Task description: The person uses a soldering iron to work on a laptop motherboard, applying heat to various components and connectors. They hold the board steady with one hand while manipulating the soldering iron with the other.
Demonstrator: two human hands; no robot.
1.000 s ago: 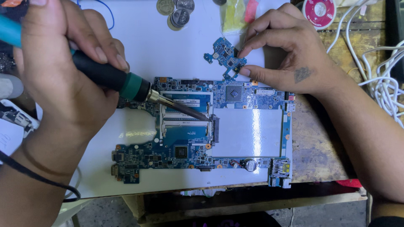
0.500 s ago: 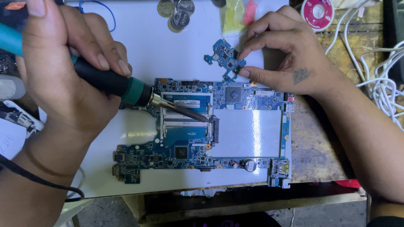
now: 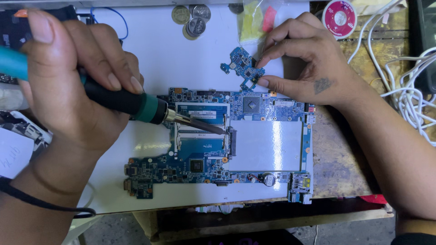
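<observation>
Blue laptop motherboard [image 3: 254, 145], a long circuit board with a big white insulating sheet over its right half, lies flat on a white sheet of paper [image 3: 150, 54] in the middle of the worn wooden workbench [image 3: 338, 159]. Its left half carries two memory slots, small black chips and rows of tiny parts; a round coin cell sits near its near edge.

From the left, the left hand [image 3: 77, 86] is closed in a pen-like grip around a black-and-teal soldering iron [image 3: 131, 102], which slants down to the right so that its metal tip meets the board beside the memory slots; that low angle probably steadies the tip and keeps the fingers off the hot end.

On the far side, the right hand [image 3: 309, 68] pinches a small blue daughter board [image 3: 240, 68] between thumb and forefinger, its other fingers curled, holding that piece just past the big board's far edge and apparently pinning it to the paper.

Some coins [image 3: 190, 20], a red-and-white reel [image 3: 339, 18] and white cables [image 3: 408, 90] lie at the far and right margins, away from the iron.
</observation>
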